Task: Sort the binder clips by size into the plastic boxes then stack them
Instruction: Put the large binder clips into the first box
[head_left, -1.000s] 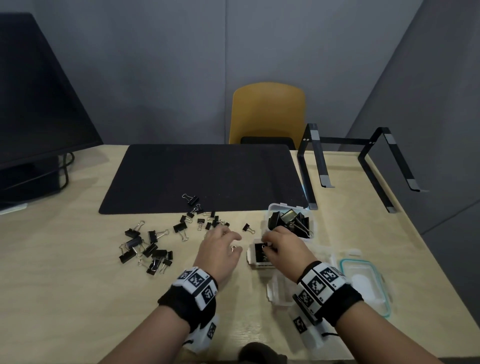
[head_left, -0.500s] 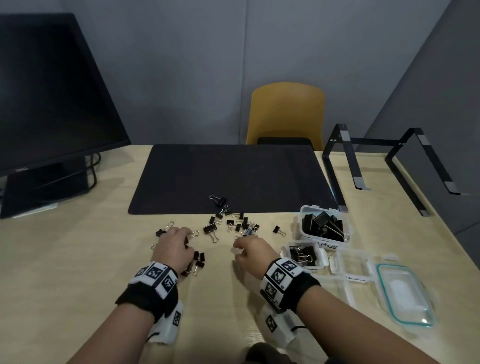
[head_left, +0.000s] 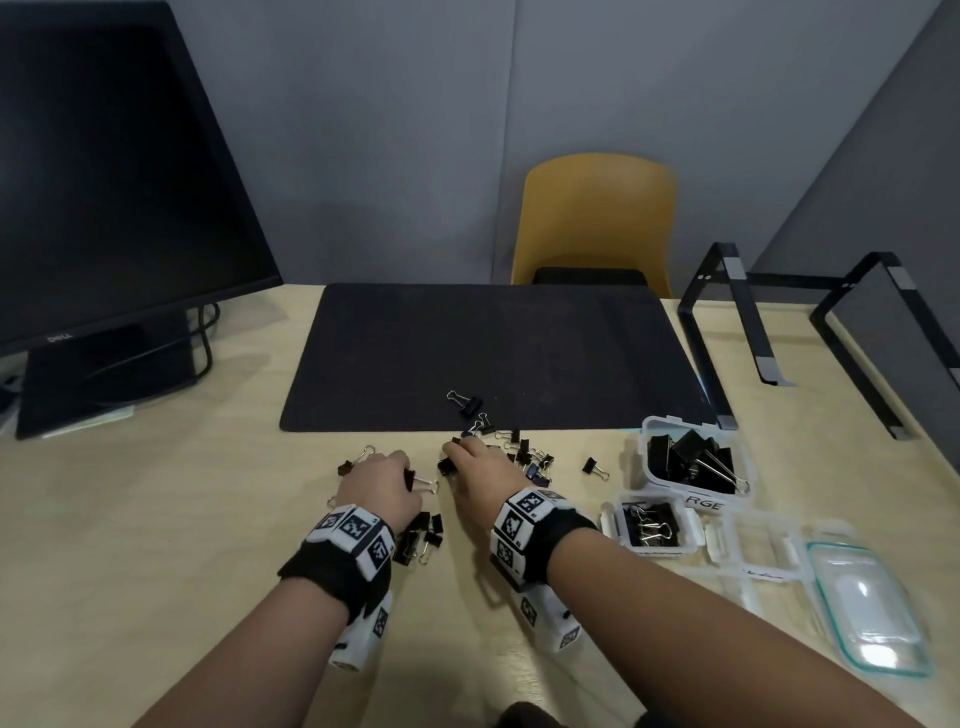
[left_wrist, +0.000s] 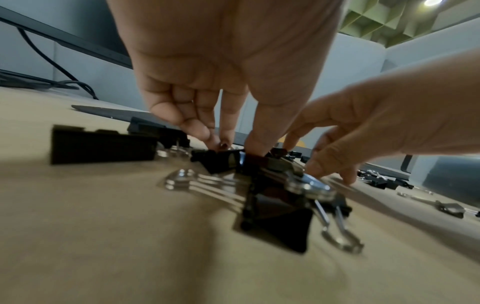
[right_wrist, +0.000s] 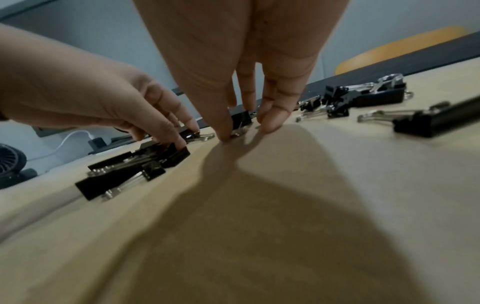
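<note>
Even overhead light, soft shadows below the wrists (both close views blurred, edges bowed).

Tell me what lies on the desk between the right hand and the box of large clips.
In the head view, a cluster of small binder clips beside the right hand, then one lone clip, then bare desk up to the large-clip box.

Vs 1 s ago, right hand (head_left: 480, 475) is off the small clip box (head_left: 655, 526) and now sits over the loose clips (head_left: 524, 452), thumb and fingertips (right_wrist: 272, 121) down on a small clip (right_wrist: 241, 121) at the desk surface. Left hand (head_left: 379, 486) is further left than 1 s ago, on its own cluster, thumb and forefinger pinching a black clip (left_wrist: 223, 161), w/ more clips just below its wrist. Vs 0.5 s ago, both hands lie closer together, fingertips nearly meeting.
</note>
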